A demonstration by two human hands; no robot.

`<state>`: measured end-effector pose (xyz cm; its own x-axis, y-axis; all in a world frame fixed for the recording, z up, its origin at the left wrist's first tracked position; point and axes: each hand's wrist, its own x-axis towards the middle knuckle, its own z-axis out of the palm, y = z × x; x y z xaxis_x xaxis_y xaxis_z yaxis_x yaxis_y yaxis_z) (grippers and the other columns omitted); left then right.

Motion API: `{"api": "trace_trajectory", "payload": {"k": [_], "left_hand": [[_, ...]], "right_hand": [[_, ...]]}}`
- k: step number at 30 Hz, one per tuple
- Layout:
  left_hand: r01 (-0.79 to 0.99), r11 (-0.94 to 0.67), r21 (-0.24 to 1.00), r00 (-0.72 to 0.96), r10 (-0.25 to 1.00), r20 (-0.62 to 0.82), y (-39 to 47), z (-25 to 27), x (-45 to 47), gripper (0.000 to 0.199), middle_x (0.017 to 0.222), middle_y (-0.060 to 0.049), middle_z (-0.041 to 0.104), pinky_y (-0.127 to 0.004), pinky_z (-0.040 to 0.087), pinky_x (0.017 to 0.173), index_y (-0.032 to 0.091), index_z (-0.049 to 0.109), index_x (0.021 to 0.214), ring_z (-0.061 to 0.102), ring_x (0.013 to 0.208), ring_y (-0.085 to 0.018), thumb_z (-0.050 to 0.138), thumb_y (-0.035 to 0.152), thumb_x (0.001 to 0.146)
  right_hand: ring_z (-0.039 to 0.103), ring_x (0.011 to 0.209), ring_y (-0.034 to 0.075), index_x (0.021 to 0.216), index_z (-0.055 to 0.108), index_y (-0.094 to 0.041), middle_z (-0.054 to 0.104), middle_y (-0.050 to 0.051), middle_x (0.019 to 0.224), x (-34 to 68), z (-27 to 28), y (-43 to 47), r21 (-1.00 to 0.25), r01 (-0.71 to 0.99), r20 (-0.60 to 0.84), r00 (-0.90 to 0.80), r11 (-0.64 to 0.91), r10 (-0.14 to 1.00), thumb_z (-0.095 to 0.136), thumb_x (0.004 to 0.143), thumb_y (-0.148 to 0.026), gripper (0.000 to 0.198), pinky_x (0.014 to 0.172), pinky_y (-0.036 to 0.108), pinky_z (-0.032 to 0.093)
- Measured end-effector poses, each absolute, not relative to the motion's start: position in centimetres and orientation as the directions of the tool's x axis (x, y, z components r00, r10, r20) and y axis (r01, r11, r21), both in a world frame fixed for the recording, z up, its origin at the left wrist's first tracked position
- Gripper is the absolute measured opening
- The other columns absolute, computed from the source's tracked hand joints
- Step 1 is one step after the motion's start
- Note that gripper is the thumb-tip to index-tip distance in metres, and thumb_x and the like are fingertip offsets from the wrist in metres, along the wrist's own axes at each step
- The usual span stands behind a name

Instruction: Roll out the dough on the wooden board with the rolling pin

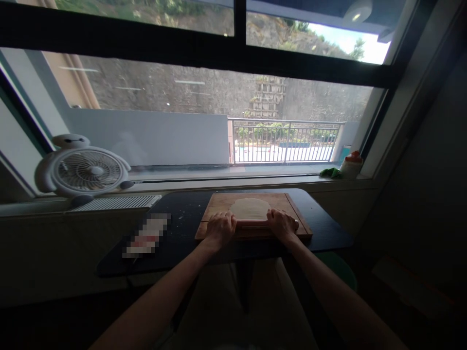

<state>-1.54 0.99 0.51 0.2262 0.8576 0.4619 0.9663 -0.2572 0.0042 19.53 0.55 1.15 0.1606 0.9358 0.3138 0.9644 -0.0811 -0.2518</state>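
Observation:
A wooden rolling pin (251,223) lies crosswise near the front edge of a wooden board (215,204). My left hand (222,227) is closed around its left end, and my right hand (281,223) grips the right end, where a bit of the pin sticks out past the fingers. Just beyond the pin, a flat, pale round of dough (250,208) is spread on the board. Its near edge meets the pin; I cannot tell whether some of it lies underneath.
The board rests on a dark table (182,204) with white specks on its left side. A pixelated flat object (148,236) lies at the left. On the sill stand a white fan (91,170) and an orange-topped bottle (351,165) beside a green item (330,172).

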Motion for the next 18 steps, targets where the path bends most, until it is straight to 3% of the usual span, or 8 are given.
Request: {"api": "trace_trajectory", "payload": {"k": [8, 14, 18], "left_hand": [[0.979, -0.205, 0.011, 0.179, 0.877, 0.445, 3.6, 1.1, -0.9, 0.037, 0.091, -0.012, 0.066, -0.037, 0.039, 0.084, 0.014, 0.063, 0.088, 0.059, 0.091, -0.025, 0.03, 0.03, 0.087], [0.985, -0.169, 0.039, 0.143, 0.92, 0.365, 7.5, 2.0, -0.5, 0.042, 0.088, -0.012, 0.068, -0.04, 0.039, 0.082, 0.016, 0.065, 0.085, 0.062, 0.087, -0.025, 0.026, 0.032, 0.088], [0.988, -0.141, 0.058, 0.114, 0.936, 0.334, 9.2, 2.4, -0.3, 0.044, 0.083, -0.011, 0.069, -0.04, 0.04, 0.08, 0.016, 0.066, 0.085, 0.064, 0.082, -0.024, 0.025, 0.031, 0.088]], "right_hand": [[0.063, 0.082, 0.02, 0.084, 0.07, -0.017, 0.068, 0.012, 0.086, 19.4, 1.6, 3.2, -0.248, 0.961, 0.268, 0.188, -0.121, 0.945, 0.026, 0.09, -0.039, 0.049, 0.073, 0.029, 0.041], [0.062, 0.087, 0.02, 0.095, 0.069, -0.017, 0.068, 0.013, 0.094, 20.0, 2.7, 6.4, -0.259, 0.963, 0.242, 0.142, -0.077, 0.96, 0.029, 0.089, -0.038, 0.046, 0.074, 0.027, 0.04], [0.062, 0.082, 0.019, 0.09, 0.07, -0.016, 0.068, 0.012, 0.091, 20.1, 3.4, 7.8, -0.255, 0.966, 0.256, 0.113, -0.046, 0.96, 0.033, 0.088, -0.038, 0.043, 0.07, 0.025, 0.039]]}}
